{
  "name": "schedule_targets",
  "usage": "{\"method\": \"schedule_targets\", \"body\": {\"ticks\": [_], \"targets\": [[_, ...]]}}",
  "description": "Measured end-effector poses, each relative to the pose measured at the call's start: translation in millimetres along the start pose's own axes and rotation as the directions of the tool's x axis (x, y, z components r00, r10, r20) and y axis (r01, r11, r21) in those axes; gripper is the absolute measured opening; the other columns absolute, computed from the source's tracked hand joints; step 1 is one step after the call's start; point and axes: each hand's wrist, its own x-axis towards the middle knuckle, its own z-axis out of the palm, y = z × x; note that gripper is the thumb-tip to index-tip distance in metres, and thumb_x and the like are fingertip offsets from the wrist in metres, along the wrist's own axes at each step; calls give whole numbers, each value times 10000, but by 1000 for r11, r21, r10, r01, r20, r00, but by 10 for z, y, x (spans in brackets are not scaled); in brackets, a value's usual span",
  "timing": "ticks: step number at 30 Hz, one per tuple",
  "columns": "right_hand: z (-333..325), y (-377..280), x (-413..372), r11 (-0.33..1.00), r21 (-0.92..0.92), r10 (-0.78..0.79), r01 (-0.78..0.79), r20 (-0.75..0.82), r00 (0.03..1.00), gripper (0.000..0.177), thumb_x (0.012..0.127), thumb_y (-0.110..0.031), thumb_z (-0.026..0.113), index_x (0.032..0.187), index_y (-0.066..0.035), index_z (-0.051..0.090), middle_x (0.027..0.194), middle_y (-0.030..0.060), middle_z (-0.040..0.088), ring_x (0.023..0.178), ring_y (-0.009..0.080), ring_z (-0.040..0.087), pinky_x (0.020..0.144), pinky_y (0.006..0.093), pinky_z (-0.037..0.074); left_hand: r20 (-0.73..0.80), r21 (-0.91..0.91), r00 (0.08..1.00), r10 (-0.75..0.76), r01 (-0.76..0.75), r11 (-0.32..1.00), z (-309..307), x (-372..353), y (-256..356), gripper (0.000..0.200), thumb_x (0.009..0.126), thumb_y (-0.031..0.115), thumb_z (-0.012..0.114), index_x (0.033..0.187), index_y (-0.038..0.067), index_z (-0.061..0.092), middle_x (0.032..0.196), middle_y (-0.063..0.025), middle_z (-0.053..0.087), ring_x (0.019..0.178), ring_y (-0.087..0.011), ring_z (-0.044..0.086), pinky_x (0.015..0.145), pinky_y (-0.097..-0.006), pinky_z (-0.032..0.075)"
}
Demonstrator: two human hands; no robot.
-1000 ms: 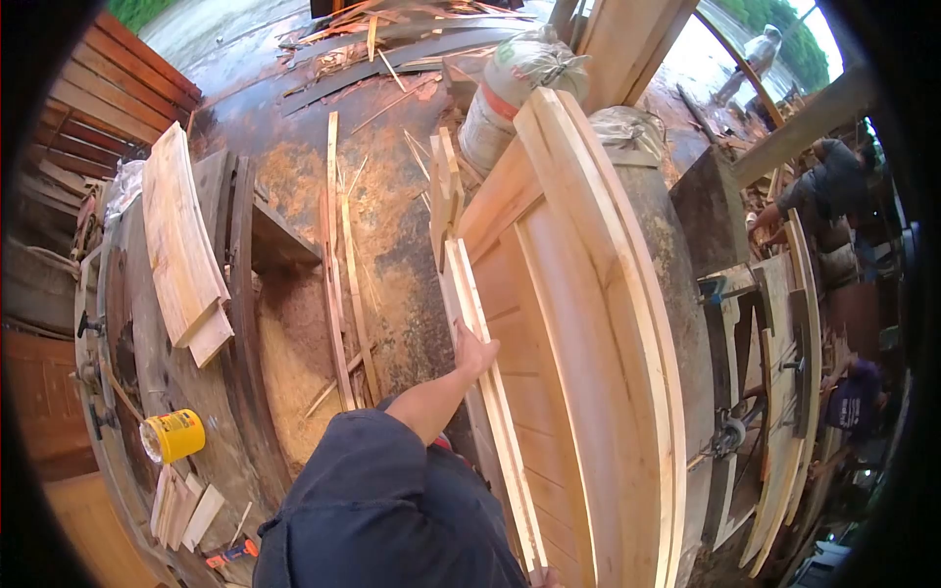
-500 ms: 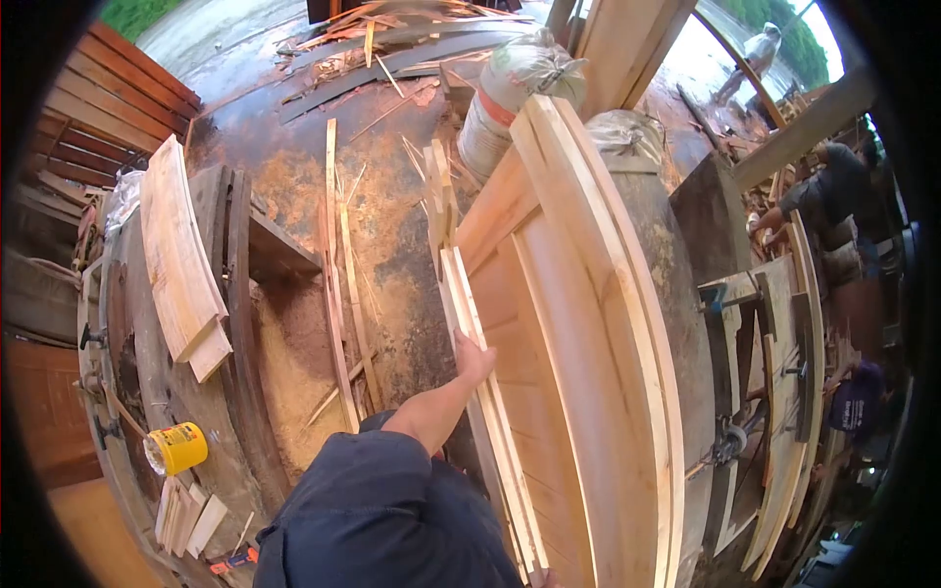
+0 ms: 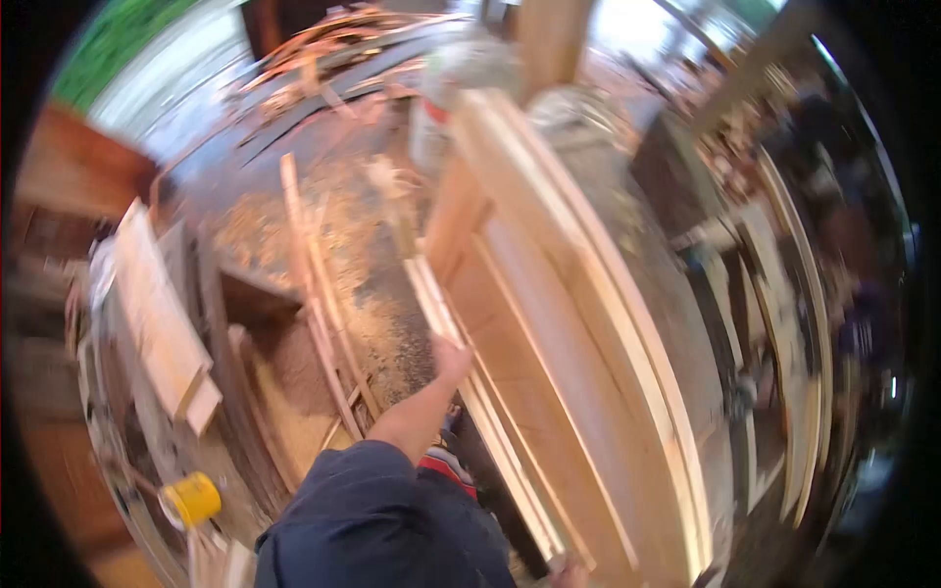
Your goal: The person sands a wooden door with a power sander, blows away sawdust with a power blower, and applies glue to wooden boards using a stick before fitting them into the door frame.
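A large pale wooden panelled frame (image 3: pixel 559 294), like a door, lies slanted from the upper middle to the lower right. Along its left edge run long thin wooden strips (image 3: pixel 482 416). My left hand (image 3: pixel 453 361) is closed round these strips near the middle of the view. At the bottom edge, my right hand (image 3: pixel 569 571) shows only in part at the near end of the strips; its fingers are blurred and partly cut off.
On the left, a workbench (image 3: pixel 230 431) bears thick planks (image 3: pixel 157 314) and a yellow container (image 3: pixel 191 500). Loose strips (image 3: pixel 319 294) lie on the sawdust-strewn ground. Sacks (image 3: pixel 470 73) stand behind the frame. More boards (image 3: pixel 774 323) are at right.
The view has turned and blurred. The frame's far end, the bench and the planks appear further left. My left hand remains on the strips, and a red and white item now shows beside my leg.
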Motion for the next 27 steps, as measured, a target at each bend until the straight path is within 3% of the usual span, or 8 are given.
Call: {"method": "schedule_targets", "body": {"ticks": [3,5,7,9,11,14,17,27], "targets": [[25,-84,-52,971,218,77,-97,99,992,651,880,-421,663,1423,-92,515,1213,202,678,1175,400,619,1020,529,460,0,666,973,233,-174,725,-198,-128,67,1045,841,602,706,1564,-19,275,1592,-238,335,1455,-370,349,1179,-555,276],[47,-164,-9,976,206,57,-69,64,996,602,941,-405,618,1485,-183,488,1448,154,557,1327,352,523,1128,484,374,154,632,821,549,-509,584,-250,-579,310,1019,789,528,806,1541,27,337,1601,-213,336,1476,-380,320,1178,-568,268],[501,36,83,995,86,-38,47,-99,994,564,913,-333,635,1437,-161,519,1336,166,632,1226,374,595,1042,484,462,620,230,382,685,-923,307,-90,-1011,51,972,790,508,804,1526,42,373,1568,-213,389,1444,-396,364,1162,-557,293],[372,18,156,986,153,63,-61,-6,998,621,830,-181,674,1423,-105,506,1177,192,693,1099,378,665,911,490,542,978,63,112,173,-962,266,-24,-2063,209,868,805,453,792,1483,36,445,1461,-242,496,1366,-443,438,1153,-520,337],[385,109,235,987,153,43,-47,31,999,631,809,-162,687,1411,-98,510,1163,193,695,1057,381,680,877,499,557,962,-260,-256,94,-965,41,117,-2891,-23,865,784,436,803,1480,61,453,1408,-236,540,1361,-423,449,1133,-549,352],[279,151,189,949,314,-45,41,6,999,551,826,-165,685,1360,-122,556,1159,189,696,1037,384,688,861,501,560,903,-408,-425,65,-895,-182,657,-3701,-672,760,772,345,807,1425,101,503,1340,-228,600,1276,-400,546,1074,-535,431],[547,340,297,897,426,-111,120,-47,993,396,863,-182,674,1248,-121,607,1133,171,696,1034,366,689,862,492,555,974,-166,-145,-172,-979,-116,1110,-4327,-952,683,792,270,785,1397,110,511,1240,-203,667,1160,-395,640,990,-490,516],[1394,1715,-603,791,594,94,147,-355,930,445,771,-188,760,1191,-148,619,1216,144,638,1199,353,595,1049,448,463,987,-161,-150,-62,-948,-273,1556,-4337,-1534,528,695,103,794,1196,90,632,1115,-179,712,1042,-353,690,915,-447,548]]}}
